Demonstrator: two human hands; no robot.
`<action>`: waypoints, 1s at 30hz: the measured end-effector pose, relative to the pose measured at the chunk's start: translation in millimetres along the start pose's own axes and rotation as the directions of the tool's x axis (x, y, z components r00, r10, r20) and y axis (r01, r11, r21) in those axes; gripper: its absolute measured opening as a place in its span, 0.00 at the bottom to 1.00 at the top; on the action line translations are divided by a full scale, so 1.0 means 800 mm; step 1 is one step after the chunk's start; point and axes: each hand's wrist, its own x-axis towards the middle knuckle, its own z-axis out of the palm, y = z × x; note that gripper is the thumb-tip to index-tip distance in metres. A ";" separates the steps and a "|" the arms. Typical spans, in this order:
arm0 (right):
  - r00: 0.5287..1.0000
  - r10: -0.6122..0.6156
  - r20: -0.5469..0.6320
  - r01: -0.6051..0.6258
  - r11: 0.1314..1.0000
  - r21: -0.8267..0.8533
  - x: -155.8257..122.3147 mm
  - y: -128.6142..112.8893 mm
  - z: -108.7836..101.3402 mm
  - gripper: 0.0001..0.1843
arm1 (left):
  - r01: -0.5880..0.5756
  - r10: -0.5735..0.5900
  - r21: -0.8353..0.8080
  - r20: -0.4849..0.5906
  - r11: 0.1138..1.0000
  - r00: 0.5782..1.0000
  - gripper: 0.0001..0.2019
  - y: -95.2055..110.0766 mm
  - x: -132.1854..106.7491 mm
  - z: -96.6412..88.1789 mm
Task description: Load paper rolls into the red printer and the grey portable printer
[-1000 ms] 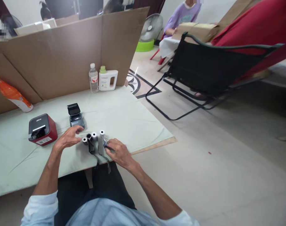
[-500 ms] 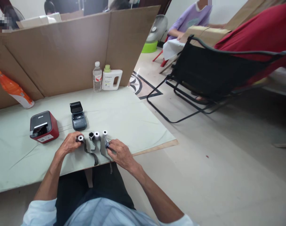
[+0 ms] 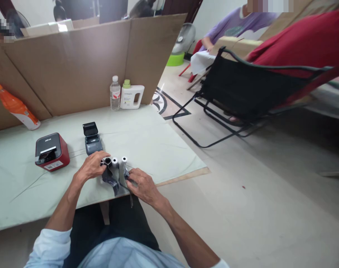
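Several small paper rolls stand in a row near the table's front edge, with dark strips trailing from them. My left hand (image 3: 92, 165) is closed around the leftmost roll, mostly hidden by the fingers, right against a dark-cored roll (image 3: 108, 161). A white roll (image 3: 115, 161) stands just right of that one. At the row's right end, my right hand (image 3: 143, 183) pinches the side of another white roll (image 3: 124, 160) near its loose strip. Behind the left hand is a small dark label printer (image 3: 93, 144) with its lid up.
A red and black printer (image 3: 52, 150) sits on the cloth-covered table (image 3: 147, 137) at left. Along the cardboard screen (image 3: 82, 67) are an orange bottle (image 3: 17, 108), a water bottle (image 3: 115, 95) and a white jug (image 3: 130, 97). A black folding chair (image 3: 247, 89) and a person (image 3: 227, 28) are beyond.
My left hand has moved right with the leftmost roll, bringing it up against the dark-cored roll. My right hand has stayed nearly in place.
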 end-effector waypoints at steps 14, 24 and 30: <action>0.993 0.064 -0.096 -0.045 0.981 0.189 -0.001 0.006 -0.014 0.04 | 0.020 -0.008 -0.157 0.075 0.987 0.997 0.35 -0.022 -0.009 0.000; 0.983 0.147 -0.109 -0.119 0.966 0.231 0.005 0.006 -0.024 0.04 | 0.045 -0.039 -0.073 0.076 0.996 0.996 0.37 -0.027 -0.022 -0.006; 0.977 0.187 -0.097 -0.161 0.959 0.233 0.004 0.010 -0.021 0.04 | 0.069 -0.077 0.056 0.147 0.996 0.986 0.41 -0.032 -0.043 -0.015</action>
